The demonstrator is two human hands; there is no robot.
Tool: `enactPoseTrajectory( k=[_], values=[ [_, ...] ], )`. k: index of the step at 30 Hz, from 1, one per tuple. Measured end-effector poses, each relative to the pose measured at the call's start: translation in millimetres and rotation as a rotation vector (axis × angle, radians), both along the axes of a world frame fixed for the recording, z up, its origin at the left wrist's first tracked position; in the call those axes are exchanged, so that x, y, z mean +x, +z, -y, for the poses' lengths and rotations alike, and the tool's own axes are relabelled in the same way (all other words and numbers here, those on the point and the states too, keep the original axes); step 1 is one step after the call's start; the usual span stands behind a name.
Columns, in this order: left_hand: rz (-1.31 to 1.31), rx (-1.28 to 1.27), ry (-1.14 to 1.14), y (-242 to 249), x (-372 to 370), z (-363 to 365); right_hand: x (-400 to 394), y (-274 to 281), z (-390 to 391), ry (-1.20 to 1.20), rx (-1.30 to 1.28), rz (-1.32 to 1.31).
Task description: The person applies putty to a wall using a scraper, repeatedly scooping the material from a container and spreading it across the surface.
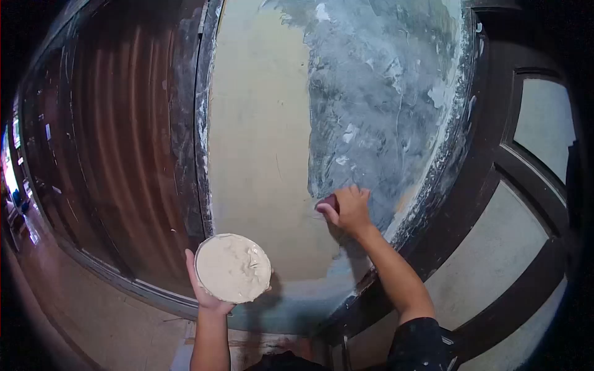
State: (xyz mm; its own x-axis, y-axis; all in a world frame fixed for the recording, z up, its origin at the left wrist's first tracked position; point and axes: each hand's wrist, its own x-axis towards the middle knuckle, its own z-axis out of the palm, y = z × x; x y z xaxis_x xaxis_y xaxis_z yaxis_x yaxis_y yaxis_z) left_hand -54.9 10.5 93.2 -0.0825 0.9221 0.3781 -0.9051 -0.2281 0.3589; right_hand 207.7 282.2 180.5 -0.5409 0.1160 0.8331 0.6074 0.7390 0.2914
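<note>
My left hand point(209, 300) supports a round tub of cream-coloured putty point(232, 269) from beneath and along its left side, thumb up against the rim. The putty's surface is smooth at the left and rough and dug up at the right. Against the wall panel point(260, 142), my right hand point(351, 212) grips a small dark reddish putty spreader point(326, 204), partly hidden by the fingers. It meets the panel near the lower end of the border between the beige coat on the left and the patchy grey-blue surface point(371, 105) on the right.
Dark brown wooden panelling point(130, 136) stands to the left, beyond a dark upright frame strip. At the right is a dark wooden frame with pale panels point(489, 266). A tan floor point(105, 309) shows at lower left, and pale smears mark the frame edges.
</note>
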Motion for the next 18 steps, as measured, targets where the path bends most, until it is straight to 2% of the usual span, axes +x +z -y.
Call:
enactPoseTrajectory(
  k=[1, 3, 5, 7, 8, 11, 12, 13, 15, 16, 17, 18],
  values=[
    [0.019, -0.002, 0.002, -1.7, -1.7, -1.8, -1.5, 8.9, -3.0, -0.001, -0.001, 0.000],
    [0.047, -0.050, 0.022, -6.1, -3.3, -3.8, -3.6, 20.2, -7.1, -0.021, 0.118, -0.349],
    [0.072, -0.098, 0.046, -7.4, -4.7, -1.7, 0.7, 11.5, 0.6, 0.031, 0.073, -0.352],
    [0.005, -0.021, 0.002, -1.9, -2.6, 1.4, 4.2, -1.8, 10.3, 0.053, -0.019, 0.056],
    [0.085, -0.018, -0.024, 1.9, -0.8, 3.0, 2.5, -0.8, 7.6, 0.057, -0.016, 0.059],
    [0.022, -0.030, -0.013, -0.4, -0.9, -1.3, -7.4, 8.4, 0.9, -0.028, -0.010, 0.012],
    [0.112, -0.119, 0.050, -3.6, -2.7, -4.2, -9.9, 18.8, -3.9, 0.019, 0.062, -0.182],
    [0.110, -0.121, 0.045, -6.0, -4.1, -5.9, -7.8, 21.8, -3.1, 0.013, 0.061, -0.184],
    [-0.034, -0.020, -0.022, -5.7, -5.7, -5.5, -4.3, 23.7, 0.3, 0.044, 0.084, -0.263],
    [-0.031, -0.019, -0.024, -5.2, -5.8, -5.2, -3.5, 11.6, 1.3, 0.098, 0.083, -0.168],
    [-0.026, -0.016, -0.026, -4.7, -5.7, -5.3, 2.7, 2.9, 7.9, 0.054, -0.046, 0.009],
    [-0.026, -0.014, -0.027, -4.2, -4.8, -5.6, 2.1, -3.4, 6.0, 0.056, 0.042, 0.088]
  ],
)
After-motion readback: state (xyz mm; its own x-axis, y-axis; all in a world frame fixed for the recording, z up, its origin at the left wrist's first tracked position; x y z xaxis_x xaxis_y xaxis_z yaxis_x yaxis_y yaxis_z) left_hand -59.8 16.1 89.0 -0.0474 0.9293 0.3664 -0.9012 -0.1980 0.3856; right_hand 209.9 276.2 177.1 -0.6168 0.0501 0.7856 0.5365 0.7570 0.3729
